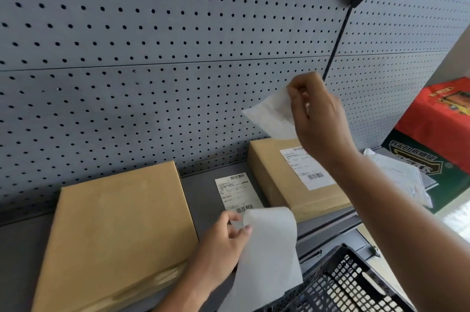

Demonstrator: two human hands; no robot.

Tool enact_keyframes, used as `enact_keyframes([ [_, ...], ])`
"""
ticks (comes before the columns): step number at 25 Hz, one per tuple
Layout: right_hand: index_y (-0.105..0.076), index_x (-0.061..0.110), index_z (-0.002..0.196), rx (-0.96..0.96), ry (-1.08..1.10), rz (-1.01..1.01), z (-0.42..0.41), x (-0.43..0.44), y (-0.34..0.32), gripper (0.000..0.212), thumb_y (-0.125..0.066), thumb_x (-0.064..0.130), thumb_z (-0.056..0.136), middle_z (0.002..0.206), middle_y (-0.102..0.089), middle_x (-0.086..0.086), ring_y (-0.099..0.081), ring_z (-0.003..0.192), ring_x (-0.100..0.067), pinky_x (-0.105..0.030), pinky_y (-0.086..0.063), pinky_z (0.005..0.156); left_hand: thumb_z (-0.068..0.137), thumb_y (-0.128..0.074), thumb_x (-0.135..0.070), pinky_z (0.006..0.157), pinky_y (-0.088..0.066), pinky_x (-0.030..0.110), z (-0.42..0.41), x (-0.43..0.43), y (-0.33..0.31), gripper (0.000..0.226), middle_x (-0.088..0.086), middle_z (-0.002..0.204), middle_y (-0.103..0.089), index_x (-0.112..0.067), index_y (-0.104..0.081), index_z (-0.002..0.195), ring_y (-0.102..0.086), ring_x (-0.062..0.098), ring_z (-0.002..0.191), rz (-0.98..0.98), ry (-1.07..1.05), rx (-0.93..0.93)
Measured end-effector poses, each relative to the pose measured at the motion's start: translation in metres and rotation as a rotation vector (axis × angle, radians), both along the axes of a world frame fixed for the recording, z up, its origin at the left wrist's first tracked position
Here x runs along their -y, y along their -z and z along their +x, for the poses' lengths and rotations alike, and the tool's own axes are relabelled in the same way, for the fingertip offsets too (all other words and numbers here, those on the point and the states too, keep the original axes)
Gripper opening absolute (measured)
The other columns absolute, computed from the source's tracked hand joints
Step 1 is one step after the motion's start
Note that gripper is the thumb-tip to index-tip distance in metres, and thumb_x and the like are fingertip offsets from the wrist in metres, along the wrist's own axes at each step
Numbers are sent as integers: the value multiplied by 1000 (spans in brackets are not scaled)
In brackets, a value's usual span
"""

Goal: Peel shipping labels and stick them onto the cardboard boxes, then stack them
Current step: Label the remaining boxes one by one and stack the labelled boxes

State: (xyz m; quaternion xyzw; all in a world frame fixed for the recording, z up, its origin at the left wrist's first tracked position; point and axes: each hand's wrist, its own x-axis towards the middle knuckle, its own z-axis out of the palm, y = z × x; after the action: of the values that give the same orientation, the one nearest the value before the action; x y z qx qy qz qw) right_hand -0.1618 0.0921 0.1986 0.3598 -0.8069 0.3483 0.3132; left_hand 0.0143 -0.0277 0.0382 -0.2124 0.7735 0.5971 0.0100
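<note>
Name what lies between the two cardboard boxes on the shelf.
In the head view, a printed shipping label lies flat on the grey shelf between them.

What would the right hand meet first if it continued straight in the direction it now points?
The right hand, holding a peeled label, points up and away toward the grey pegboard wall. Nothing shows between them, so probably the pegboard, label first; depth is unclear.

A narrow strip of grey shelf (201, 184) is lying open between the plain brown cardboard box (119, 232) at lower left and the labelled brown cardboard box (287, 179) at centre right, though a loose white shipping label (236, 192) is partly covering it. A black plastic mesh basket (348, 283) is crowding the lower right.
</note>
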Motion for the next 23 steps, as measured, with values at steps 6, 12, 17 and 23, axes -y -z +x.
enact_keyframes([
  [6,-55,11,104,-58,-183,-14,64,7,32,11,-48,18,100,84,-66,-2,-62,70,-24,-43,-51,56,99,-49,-47,93,-59,39,11,23,-62,42,12,110,-76,-12,-67,114,-75,21,100,408,-247,-306],
  [12,-52,16,101,-133,-463,170,116,30,59,6,-52,11,98,83,-62,0,-56,63,-20,-36,-45,46,100,-51,-40,85,-61,40,35,61,-94,43,18,109,-77,-6,-71,118,-75,24,88,710,-320,-363],
  [17,-67,10,100,-103,-634,310,134,51,77,10,-57,12,98,96,-65,1,-64,78,-20,-37,-53,59,100,-58,-17,73,-57,34,57,79,-86,24,15,107,-79,-5,-68,117,-70,20,85,579,-443,-316],
  [23,-65,26,111,654,-611,-18,143,77,86,18,-59,36,97,110,-68,11,-64,106,-6,-18,-49,87,100,-60,-17,88,-55,45,93,106,-76,17,6,103,-80,-12,-71,111,-75,26,96,412,-566,-310],
])
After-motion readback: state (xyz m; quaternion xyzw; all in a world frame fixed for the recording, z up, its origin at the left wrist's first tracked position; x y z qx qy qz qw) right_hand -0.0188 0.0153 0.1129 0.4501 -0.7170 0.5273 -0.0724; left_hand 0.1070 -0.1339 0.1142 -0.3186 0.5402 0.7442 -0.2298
